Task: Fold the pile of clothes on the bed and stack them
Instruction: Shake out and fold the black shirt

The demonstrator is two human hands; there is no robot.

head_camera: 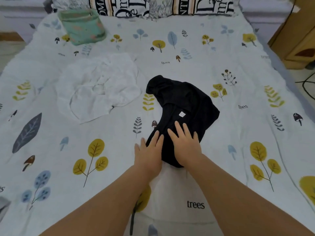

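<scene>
A black garment lies bunched in the middle of the bed, a small white label showing near its centre. My left hand rests flat on its near left edge, fingers straight, partly on the sheet. My right hand presses flat on the garment's near end with fingers spread. A crumpled white garment lies to the left of the black one, untouched. A folded green patterned cloth sits at the far left near the pillows.
The bed has a white cover printed with leaves, trees and mushrooms. Lettered pillows line the headboard end. A wooden cabinet stands at the right, with a black cable on the floor beside it.
</scene>
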